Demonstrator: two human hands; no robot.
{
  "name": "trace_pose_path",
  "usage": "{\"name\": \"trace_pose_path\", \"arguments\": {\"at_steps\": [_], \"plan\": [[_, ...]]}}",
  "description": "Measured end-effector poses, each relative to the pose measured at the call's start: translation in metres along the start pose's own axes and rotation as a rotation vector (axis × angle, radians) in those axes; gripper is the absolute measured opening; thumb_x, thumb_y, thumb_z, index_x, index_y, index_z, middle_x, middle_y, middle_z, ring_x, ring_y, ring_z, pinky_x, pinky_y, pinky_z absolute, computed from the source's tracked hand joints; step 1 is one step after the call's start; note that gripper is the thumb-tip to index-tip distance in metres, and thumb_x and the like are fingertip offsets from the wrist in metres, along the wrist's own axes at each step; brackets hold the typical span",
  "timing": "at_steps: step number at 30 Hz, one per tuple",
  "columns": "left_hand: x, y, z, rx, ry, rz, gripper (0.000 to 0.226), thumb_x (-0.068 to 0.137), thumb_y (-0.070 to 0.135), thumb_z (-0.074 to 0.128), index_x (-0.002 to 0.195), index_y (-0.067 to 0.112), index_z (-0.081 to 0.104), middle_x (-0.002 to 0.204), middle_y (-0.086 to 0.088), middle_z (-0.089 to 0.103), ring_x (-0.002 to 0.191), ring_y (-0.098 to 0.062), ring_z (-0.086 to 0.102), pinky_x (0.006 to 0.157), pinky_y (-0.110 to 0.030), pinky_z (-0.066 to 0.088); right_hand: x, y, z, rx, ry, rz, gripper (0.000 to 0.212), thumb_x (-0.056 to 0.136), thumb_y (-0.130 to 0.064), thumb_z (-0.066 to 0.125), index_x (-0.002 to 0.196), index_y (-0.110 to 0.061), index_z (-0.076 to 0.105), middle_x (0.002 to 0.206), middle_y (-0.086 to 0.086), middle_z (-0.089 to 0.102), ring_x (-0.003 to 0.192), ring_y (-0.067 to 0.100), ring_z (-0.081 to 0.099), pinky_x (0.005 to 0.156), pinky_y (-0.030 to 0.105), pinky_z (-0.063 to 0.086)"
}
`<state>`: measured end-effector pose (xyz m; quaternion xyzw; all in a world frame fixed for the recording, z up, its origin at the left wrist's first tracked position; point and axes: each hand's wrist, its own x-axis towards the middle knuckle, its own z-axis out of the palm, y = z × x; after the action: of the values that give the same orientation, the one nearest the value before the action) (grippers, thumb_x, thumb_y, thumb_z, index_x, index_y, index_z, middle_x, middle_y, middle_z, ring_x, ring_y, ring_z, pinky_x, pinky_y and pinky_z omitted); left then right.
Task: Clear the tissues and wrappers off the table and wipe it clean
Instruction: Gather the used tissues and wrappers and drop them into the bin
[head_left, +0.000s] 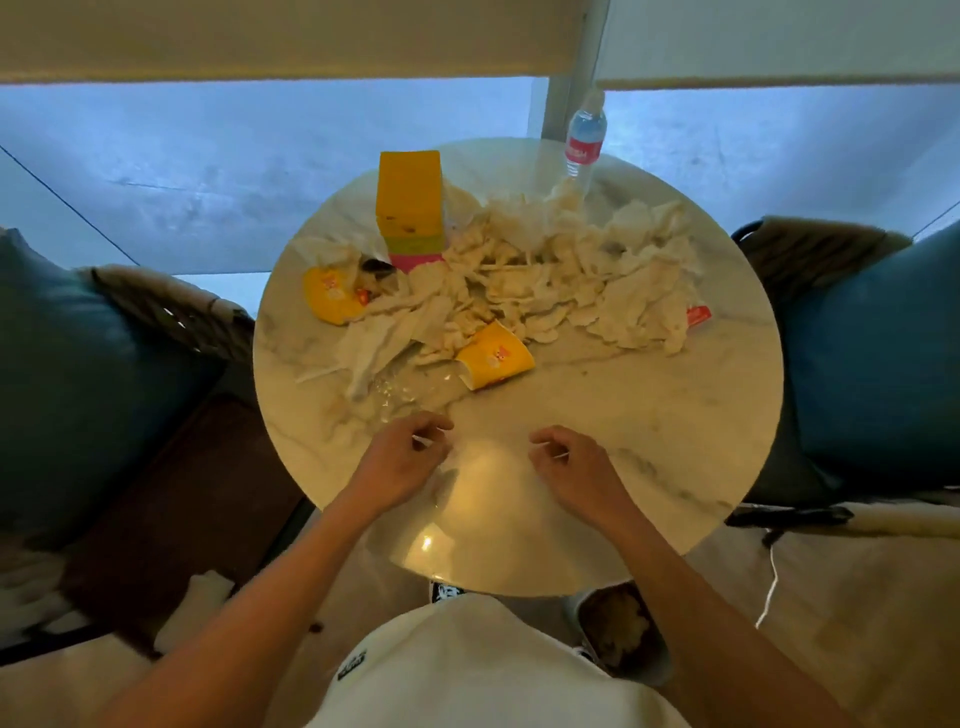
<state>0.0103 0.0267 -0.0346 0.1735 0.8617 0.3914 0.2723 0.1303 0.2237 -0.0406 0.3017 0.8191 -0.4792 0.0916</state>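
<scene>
Round marble table (649, 426): cream with grey veining. Crumpled paper tissues (571, 270): off-white. Tall cardboard box (409, 202): yellow upper, green and pink bands below. Paper cup (493, 357): yellow, small printed motif. Clear plastic bottle (586, 136): pink label.

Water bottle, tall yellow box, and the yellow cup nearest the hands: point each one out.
Water bottle (585, 148): head view, on its red label.
Tall yellow box (409, 197): head view, on its yellow upper face.
Yellow cup (497, 358): head view, on its side wall.
</scene>
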Motion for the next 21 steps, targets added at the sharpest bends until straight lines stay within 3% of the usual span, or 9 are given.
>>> {"name": "trace_pose_path", "arguments": {"at_steps": [4, 7, 10, 13, 16, 21], "plan": [[0.045, -0.018, -0.046, 0.103, 0.311, -0.011, 0.024, 0.087, 0.023, 0.065, 0.111, 0.023, 0.063, 0.102, 0.002, 0.062, 0.079, -0.011, 0.059, 0.068, -0.022, 0.044, 0.030, -0.034, 0.024, -0.038, -0.010, -0.010, 0.022, 0.092, -0.025, 0.059, 0.113, -0.023, 0.067, 0.102, -0.004, 0.065, 0.090, 0.009, 0.061, 0.086, 0.027, 0.049], [0.076, -0.031, -0.069, 0.196, 0.443, -0.068, 0.042, 0.084, 0.032, 0.068, 0.123, 0.024, 0.055, 0.119, -0.004, 0.055, 0.098, -0.020, 0.058, 0.079, -0.033, 0.049, 0.046, -0.055, 0.042, -0.037, -0.032, -0.021, 0.021, 0.091, -0.027, 0.060, 0.111, -0.026, 0.067, 0.101, -0.005, 0.067, 0.089, 0.009, 0.062, 0.086, 0.029, 0.051], [0.100, -0.039, -0.082, 0.206, 0.366, -0.122, 0.041, 0.087, 0.034, 0.067, 0.125, 0.020, 0.058, 0.120, -0.007, 0.058, 0.107, -0.024, 0.057, 0.085, -0.035, 0.047, 0.058, -0.074, 0.056, -0.046, -0.059, -0.042, 0.020, 0.090, -0.028, 0.061, 0.108, -0.027, 0.068, 0.100, -0.004, 0.068, 0.089, 0.009, 0.063, 0.084, 0.029, 0.051], [0.112, -0.041, -0.089, 0.120, 0.370, -0.091, 0.018, 0.089, 0.024, 0.063, 0.103, 0.015, 0.071, 0.102, -0.006, 0.070, 0.095, -0.023, 0.063, 0.079, -0.030, 0.047, 0.065, -0.091, 0.066, -0.009, -0.093, -0.060, 0.015, 0.089, -0.027, 0.061, 0.102, -0.031, 0.068, 0.099, -0.002, 0.070, 0.088, 0.011, 0.065, 0.085, 0.034, 0.053], [0.111, -0.043, -0.091, 0.062, 0.390, -0.075, 0.013, 0.090, 0.020, 0.060, 0.094, 0.015, 0.072, 0.095, -0.004, 0.071, 0.089, -0.021, 0.064, 0.074, -0.028, 0.046, 0.069, -0.102, 0.075, 0.050, -0.105, -0.061, 0.016, 0.088, -0.026, 0.063, 0.102, -0.032, 0.068, 0.096, -0.001, 0.071, 0.088, 0.012, 0.067, 0.086, 0.036, 0.054], [0.111, -0.047, -0.085, 0.164, 0.327, -0.077, 0.030, 0.085, 0.038, 0.067, 0.108, 0.020, 0.060, 0.105, 0.006, 0.053, 0.094, -0.014, 0.054, 0.076, -0.034, 0.048, 0.072, -0.118, 0.086, 0.108, -0.129, -0.035, 0.019, 0.090, -0.021, 0.062, 0.108, -0.021, 0.069, 0.094, 0.001, 0.070, 0.083, 0.010, 0.065, 0.072, 0.017, 0.050]]}}
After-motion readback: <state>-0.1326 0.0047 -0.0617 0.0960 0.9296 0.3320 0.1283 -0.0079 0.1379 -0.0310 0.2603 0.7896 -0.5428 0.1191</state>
